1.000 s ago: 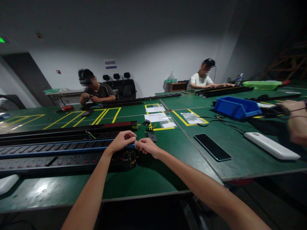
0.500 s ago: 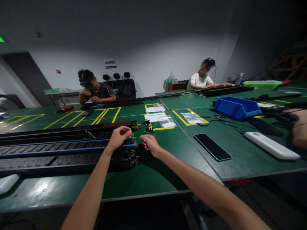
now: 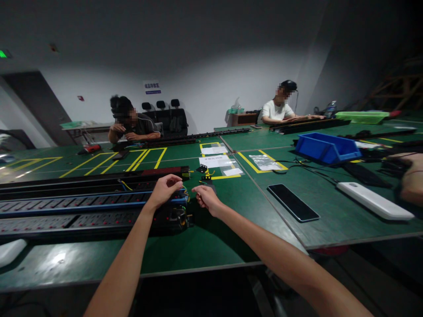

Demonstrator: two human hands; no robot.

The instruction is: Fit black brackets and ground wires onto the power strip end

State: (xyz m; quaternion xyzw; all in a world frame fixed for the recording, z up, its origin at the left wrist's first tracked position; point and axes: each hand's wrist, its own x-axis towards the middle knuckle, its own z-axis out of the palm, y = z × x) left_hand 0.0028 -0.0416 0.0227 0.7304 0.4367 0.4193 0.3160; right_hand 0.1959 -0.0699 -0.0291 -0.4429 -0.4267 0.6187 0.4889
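Note:
Long black power strips (image 3: 109, 220) with rows of sockets lie side by side at the left, one edged in blue (image 3: 132, 204). My left hand (image 3: 164, 190) is over the right end of the blue-edged strip, fingers curled and thumb close to the index finger. Thin yellow-green wires (image 3: 185, 190) stick out by its fingertips; whether it grips one is unclear. Just right of that end, my right hand (image 3: 207, 198) is closed in a pinch, and what lies in it is too small to name. Small black brackets (image 3: 205, 176) sit behind the right hand.
Right of my hands lie a phone (image 3: 292, 202), a white power bank (image 3: 373, 200) with cables and a blue bin (image 3: 327, 148). Papers (image 3: 214, 161) lie within yellow tape. Two people (image 3: 134, 125) work across the green table (image 3: 231, 237); another person's hand (image 3: 413, 176) shows at right.
My hands have hardly moved. The wires by my left fingertips sit slightly differently. At the far left, the person's head has shifted a little to the right.

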